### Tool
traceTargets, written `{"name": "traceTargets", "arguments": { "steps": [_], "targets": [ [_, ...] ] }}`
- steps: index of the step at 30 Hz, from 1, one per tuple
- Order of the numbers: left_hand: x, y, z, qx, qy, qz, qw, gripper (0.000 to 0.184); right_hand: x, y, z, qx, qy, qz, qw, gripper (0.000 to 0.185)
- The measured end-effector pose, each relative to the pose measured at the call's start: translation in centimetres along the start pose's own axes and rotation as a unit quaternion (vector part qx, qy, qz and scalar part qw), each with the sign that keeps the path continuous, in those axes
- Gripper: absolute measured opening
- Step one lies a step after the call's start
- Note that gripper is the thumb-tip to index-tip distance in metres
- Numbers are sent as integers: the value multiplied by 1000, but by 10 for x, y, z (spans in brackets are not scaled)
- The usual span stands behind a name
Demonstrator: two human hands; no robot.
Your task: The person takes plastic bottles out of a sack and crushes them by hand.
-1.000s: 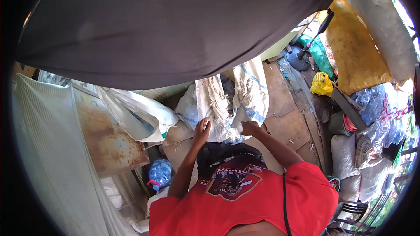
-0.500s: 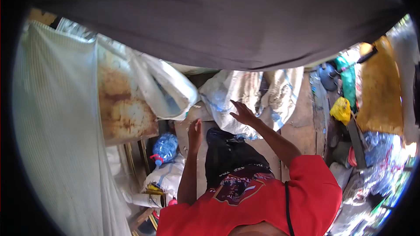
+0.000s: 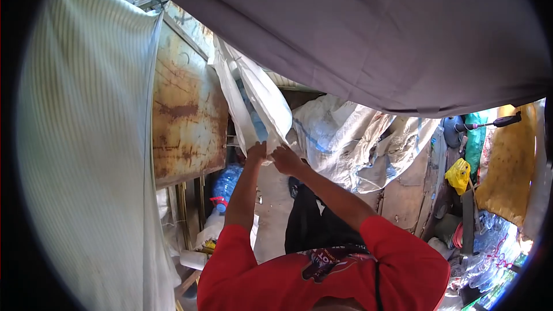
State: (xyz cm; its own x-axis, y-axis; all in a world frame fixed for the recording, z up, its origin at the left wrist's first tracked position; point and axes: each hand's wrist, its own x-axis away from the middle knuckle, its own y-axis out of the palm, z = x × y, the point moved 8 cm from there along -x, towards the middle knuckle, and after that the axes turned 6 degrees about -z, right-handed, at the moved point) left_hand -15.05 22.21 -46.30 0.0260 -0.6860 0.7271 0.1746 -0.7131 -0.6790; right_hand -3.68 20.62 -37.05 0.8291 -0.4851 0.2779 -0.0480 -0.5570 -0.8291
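Observation:
My left hand (image 3: 257, 151) is closed on the near edge of a hanging white sack (image 3: 272, 101). Beside it, my right hand (image 3: 284, 159) grips the same edge, the two fists a short way apart. The sack's mouth gapes between its two sides, and something bluish and clear shows inside. To the right of my hands lies a second, larger white sack (image 3: 328, 132) with blue stripes, crumpled on the floor. My fingertips are partly hidden by my own knuckles and the cloth.
A rusty metal panel (image 3: 187, 115) stands left, beside a pale striped curtain (image 3: 98, 155). Below the panel is a blue plastic bottle (image 3: 226, 183) with a red cap. Dark cloth (image 3: 368, 34) hangs overhead. On the right are a yellow bag (image 3: 458, 176) and clear plastic (image 3: 489, 242).
Both hands have reached forward and left and taken hold of the hanging sack's edge. My right hand has left the larger sack's area. The view has turned.

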Motion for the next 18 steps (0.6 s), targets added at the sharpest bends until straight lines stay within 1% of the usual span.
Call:
{"name": "traceTargets", "arguments": {
  "steps": [1,3,4,6,8,9,10,11,12,13,16,18],
  "targets": [
    [-23,20,-10,-7,12,-11,1000,50,7,11,-1,44,-13,54,997,36],
    [-43,22,-8,-10,28,-4,1000,49,15,24,-6,107,-12,108,988,39],
    [-53,24,-5,-13,37,-1,999,48,18,28,-7,124,3,109,986,41],
    [-72,27,4,-97,97,78,987,55,17,41,-8,139,25,116,983,44],
    [-104,38,20,-179,164,166,956,62,5,49,-1,126,42,119,984,45],
    [-141,46,10,34,176,197,964,65,-2,49,6,112,51,114,986,45],
    [-192,87,0,-37,168,226,959,63,-9,46,11,80,62,98,990,44],
    [-195,80,4,-77,165,159,970,62,-15,44,18,46,72,81,993,44],
    [-191,69,9,-117,166,91,975,62,-19,42,27,44,87,73,993,42],
    [-193,61,5,-128,161,60,977,62,-22,41,34,41,99,64,992,40],
    [-193,44,-21,-139,156,39,977,62,-19,19,51,-34,118,82,989,30],
    [-190,45,-31,-142,162,29,976,63,-10,13,62,-89,124,149,977,27]
  ]
}}
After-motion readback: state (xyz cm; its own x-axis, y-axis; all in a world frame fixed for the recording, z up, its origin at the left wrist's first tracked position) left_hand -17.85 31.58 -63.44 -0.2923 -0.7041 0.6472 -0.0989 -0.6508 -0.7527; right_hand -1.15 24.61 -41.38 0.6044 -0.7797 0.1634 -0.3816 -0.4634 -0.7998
